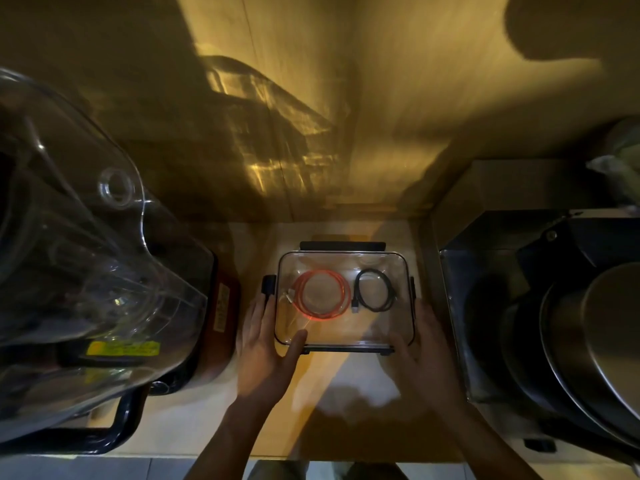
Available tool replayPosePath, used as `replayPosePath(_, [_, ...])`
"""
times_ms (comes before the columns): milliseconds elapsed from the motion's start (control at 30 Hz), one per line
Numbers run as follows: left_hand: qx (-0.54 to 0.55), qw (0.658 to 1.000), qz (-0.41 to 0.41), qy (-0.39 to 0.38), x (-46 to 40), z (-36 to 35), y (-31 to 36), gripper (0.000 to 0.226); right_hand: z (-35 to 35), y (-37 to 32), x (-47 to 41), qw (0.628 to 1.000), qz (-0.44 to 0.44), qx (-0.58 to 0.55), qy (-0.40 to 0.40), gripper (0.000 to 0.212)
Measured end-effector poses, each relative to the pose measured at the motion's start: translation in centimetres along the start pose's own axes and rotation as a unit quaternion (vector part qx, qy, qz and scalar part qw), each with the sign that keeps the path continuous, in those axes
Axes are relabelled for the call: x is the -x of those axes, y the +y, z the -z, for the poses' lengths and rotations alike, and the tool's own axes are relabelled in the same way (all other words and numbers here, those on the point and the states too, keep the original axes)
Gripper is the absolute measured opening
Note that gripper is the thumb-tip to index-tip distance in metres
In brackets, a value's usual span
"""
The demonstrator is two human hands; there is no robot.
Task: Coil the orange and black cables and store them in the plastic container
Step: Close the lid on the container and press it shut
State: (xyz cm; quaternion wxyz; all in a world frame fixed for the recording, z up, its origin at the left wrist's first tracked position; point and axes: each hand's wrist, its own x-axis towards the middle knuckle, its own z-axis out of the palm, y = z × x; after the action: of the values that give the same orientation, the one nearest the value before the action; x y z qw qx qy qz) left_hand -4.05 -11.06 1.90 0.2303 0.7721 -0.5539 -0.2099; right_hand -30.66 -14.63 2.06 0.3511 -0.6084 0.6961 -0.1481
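Observation:
A clear plastic container [346, 336] with black latches sits on the counter in the middle of the head view. Inside it lie the coiled orange cable [341, 285] on the left and the smaller coiled black cable [388, 289] on the right. A clear lid seems to cover it. My left hand [265, 344] rests against the container's left near corner, thumb on its front edge. Against the right near corner lies my right hand [424, 344]. Both hands are motion-blurred, fingers spread along the sides.
A large clear blender jug [79, 258] on a black base fills the left side. A dark appliance and stacked metal pots [588, 341] stand on the right. A wooden wall [346, 116] rises behind the container. The counter's front edge [346, 457] is near me.

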Motion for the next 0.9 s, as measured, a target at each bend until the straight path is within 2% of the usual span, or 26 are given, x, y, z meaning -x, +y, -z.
replayPosePath(100, [0.032, 0.999, 0.015, -0.027, -0.2, 0.1, -0.1, 0.089, -0.1, -0.3, -0.5, 0.997, -0.026, -0.073, -0.018, 0.081])
replayPosePath(233, [0.073, 0.995, 0.034, -0.054, -0.8, 0.0, 0.2, 0.096, 0.4, -2.1, -0.8, 0.988, -0.007, -0.154, -0.011, 0.05])
replayPosePath(367, [0.117, 0.99, 0.052, -0.05, -1.5, -0.2, 0.0, 0.092, 0.4, -2.1, -0.9, 0.983, -0.01, -0.183, 0.001, 0.039])
replayPosePath(500, [0.131, 0.991, 0.021, -0.026, -1.7, 0.4, 0.0, 0.082, 0.1, -1.2, -1.0, 0.984, -0.035, -0.173, -0.009, 0.057])
replayPosePath(600, [0.143, 0.989, 0.02, -0.013, -1.7, 0.5, 0.3, 0.084, -0.3, -0.8, -1.1, 0.985, -0.046, -0.168, -0.002, 0.059])
replayPosePath(800, [0.156, 0.985, 0.071, -0.018, -1.8, -0.1, 0.2, 0.087, -0.4, -0.6, -1.6, 0.987, -0.053, -0.153, 0.003, 0.063])
replayPosePath(900, [0.139, 0.988, 0.058, -0.03, -1.9, 0.1, 0.0, 0.09, -0.2, -0.9, -1.5, 0.986, -0.032, -0.161, -0.002, 0.062])
